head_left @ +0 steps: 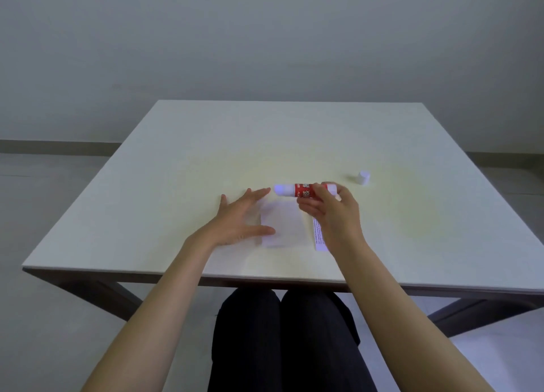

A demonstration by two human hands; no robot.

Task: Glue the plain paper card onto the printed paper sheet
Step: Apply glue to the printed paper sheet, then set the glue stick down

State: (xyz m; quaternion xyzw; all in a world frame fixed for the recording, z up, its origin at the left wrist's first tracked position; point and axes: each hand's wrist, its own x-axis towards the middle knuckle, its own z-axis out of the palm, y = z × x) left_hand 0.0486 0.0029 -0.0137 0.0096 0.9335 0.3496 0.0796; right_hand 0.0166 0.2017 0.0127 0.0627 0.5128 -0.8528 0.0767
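So the plain paper card (282,224) was lying flat near the middle of the pale surface (176,162), a bit toward the person's edge. It was white on an almost white top, so its edges were honestly hard to make out. Just beside the card, on the side toward the right arm, a strip of the printed paper sheet (318,235) peeked out with small lines of text running along it; the rest of that sheet was hidden under the right hand, and I couldn't tell whether the card overlapped it.

The left hand (238,218) had its fingers spread wide, thumb touching the card's near left corner, fingertips reaching past the far left one. The right hand (332,212) had its grip pinching a red and white glue stick (303,190), held sideways just beyond the card's far edge, with the uncapped pale tip pointing toward the left hand's fingertips.

Farther out from the card, off past the right hand, the little white cap (363,178) stood on its own, well apart from the stick. Dark trousers (282,341) showed below the surface's near edge.
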